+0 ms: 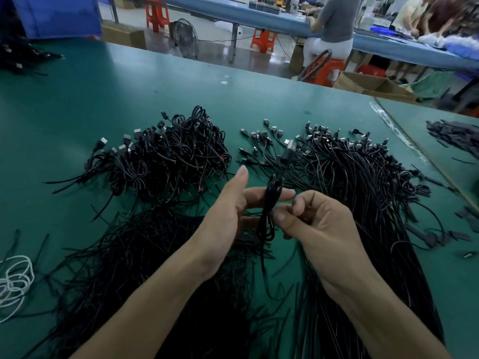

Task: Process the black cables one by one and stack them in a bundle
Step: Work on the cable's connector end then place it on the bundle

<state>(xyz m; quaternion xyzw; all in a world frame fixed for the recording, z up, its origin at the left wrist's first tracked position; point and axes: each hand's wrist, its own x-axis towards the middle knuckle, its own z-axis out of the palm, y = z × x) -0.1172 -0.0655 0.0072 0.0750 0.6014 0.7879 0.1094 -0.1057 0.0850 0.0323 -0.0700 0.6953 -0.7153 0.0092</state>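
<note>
The right hand (318, 224) grip is pinching the coiled cable (270, 195), looped over the left hand (228, 206), its fingers straight and released; keeping turns snug and even is probably mattering most.

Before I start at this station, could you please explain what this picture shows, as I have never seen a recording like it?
There is no machine here: a person works with two bare hands. The single picture comes from a camera worn on the person's head, looking forward and down. The left hand has its fingers stretched out, and a folded black cable hangs across them. The right hand pinches that cable with curled fingers. Below them is a green table. On it lie a heap of coiled cables at the far left, a spread of straighter cables with plugs on the right, thin black strands nearer the person, and a white cord at the left edge.
</note>
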